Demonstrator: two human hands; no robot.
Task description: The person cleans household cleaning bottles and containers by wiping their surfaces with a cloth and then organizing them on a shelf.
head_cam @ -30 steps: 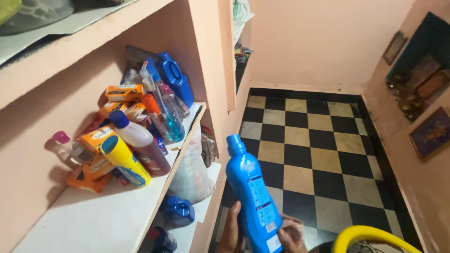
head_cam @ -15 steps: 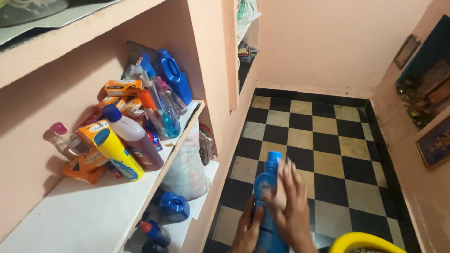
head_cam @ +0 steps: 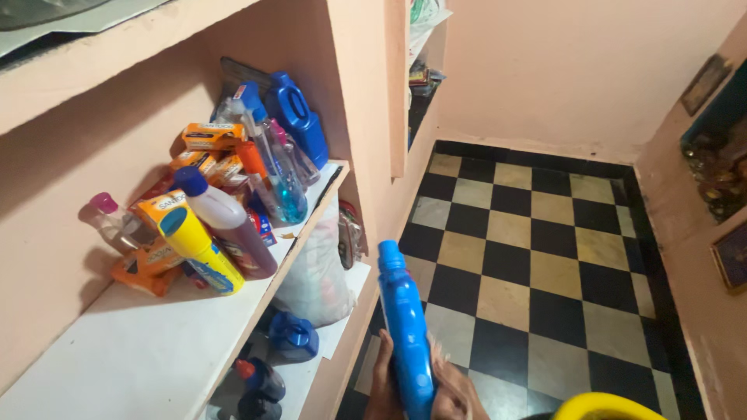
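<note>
Blue bottle [head_cam: 406, 334]: upright, cap on top, low in the middle of the view, over the black-and-cream checkered floor [head_cam: 537, 257], just beside the shelf edge.
Left hand [head_cam: 383, 385]: wrapped around the bottle's lower left side.
Right hand [head_cam: 455, 389]: blurred, clasping the bottle's lower right side.
White shelf [head_cam: 132, 350]: holds a yellow bottle [head_cam: 198, 249], a maroon bottle with blue cap [head_cam: 229, 222], orange packets and a blue jug [head_cam: 299, 117].
Yellow rim [head_cam: 615, 406]: bottom edge, right of the hands.
</note>
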